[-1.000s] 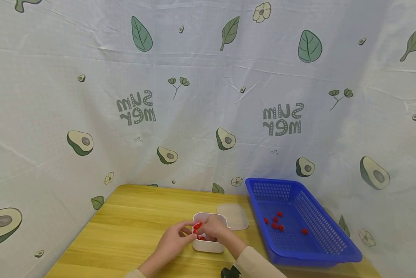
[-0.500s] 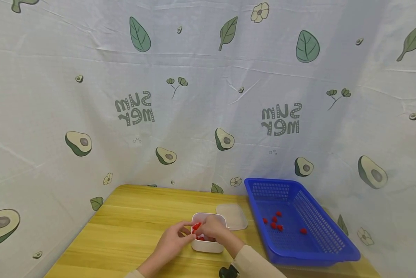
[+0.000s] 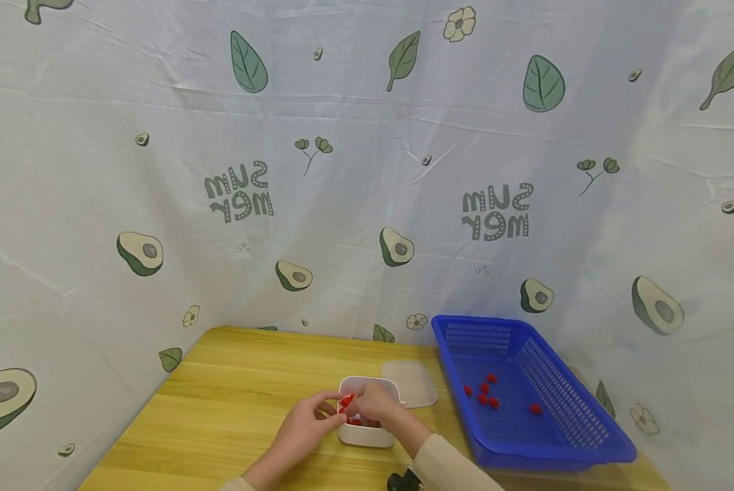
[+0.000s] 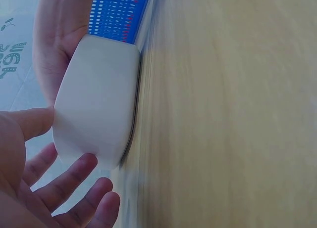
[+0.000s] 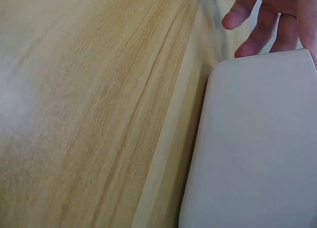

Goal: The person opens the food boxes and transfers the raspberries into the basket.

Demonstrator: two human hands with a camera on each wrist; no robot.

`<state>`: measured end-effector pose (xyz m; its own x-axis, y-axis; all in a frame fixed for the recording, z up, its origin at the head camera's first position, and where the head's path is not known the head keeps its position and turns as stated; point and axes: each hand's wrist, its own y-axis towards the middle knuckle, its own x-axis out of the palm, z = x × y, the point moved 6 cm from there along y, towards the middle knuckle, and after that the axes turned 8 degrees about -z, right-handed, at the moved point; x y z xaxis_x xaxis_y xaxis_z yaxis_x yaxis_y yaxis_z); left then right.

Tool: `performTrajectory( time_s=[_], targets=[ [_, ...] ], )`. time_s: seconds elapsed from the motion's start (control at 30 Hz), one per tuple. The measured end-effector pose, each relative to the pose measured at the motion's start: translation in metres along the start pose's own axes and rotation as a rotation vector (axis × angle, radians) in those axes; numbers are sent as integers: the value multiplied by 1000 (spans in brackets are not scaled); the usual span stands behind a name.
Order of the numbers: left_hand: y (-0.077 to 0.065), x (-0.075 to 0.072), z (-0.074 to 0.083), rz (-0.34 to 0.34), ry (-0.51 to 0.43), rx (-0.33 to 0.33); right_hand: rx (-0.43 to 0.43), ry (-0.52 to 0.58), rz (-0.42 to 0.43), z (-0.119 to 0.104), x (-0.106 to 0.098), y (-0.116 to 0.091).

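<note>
A small white box (image 3: 368, 437) stands on the table with several small red berry-like pieces (image 3: 347, 401) inside. My left hand (image 3: 302, 424) is at its left side; in the left wrist view the thumb touches the rim of the box (image 4: 96, 99), while the other fingers (image 4: 64, 186) lie loosely spread along the side. My right hand (image 3: 375, 402) reaches down into the box from the right, among the red pieces. The box walls hide most of its fingertips, so any hold there is unclear. In the right wrist view, the outer wall of the box (image 5: 252, 144) fills the right side.
A translucent lid (image 3: 411, 383) lies flat just behind the box. To the right stands a blue perforated basket (image 3: 526, 436) with several red pieces (image 3: 484, 399) on its bottom. A dark object (image 3: 405, 481) sits by the right sleeve. A printed cloth (image 3: 342, 204) hangs behind the wooden table (image 3: 238, 389).
The view shifts slightly. Both hands stay almost where they were, the right one still inside the box with small finger movements.
</note>
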<state>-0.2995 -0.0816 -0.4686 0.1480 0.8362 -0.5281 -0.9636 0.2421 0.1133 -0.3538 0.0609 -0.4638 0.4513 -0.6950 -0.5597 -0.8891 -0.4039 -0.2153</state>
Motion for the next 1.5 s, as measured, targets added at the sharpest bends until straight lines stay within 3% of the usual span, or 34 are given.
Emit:
performTrajectory(
  time_s=[0.7,1.5],
  targets=[
    [0,-2,-1,2,-13,-3,-14,-89,29,1,-4,4],
    [-1,-2,1,8,6,-9,-22,-84,34,2,-4,4]
  ],
)
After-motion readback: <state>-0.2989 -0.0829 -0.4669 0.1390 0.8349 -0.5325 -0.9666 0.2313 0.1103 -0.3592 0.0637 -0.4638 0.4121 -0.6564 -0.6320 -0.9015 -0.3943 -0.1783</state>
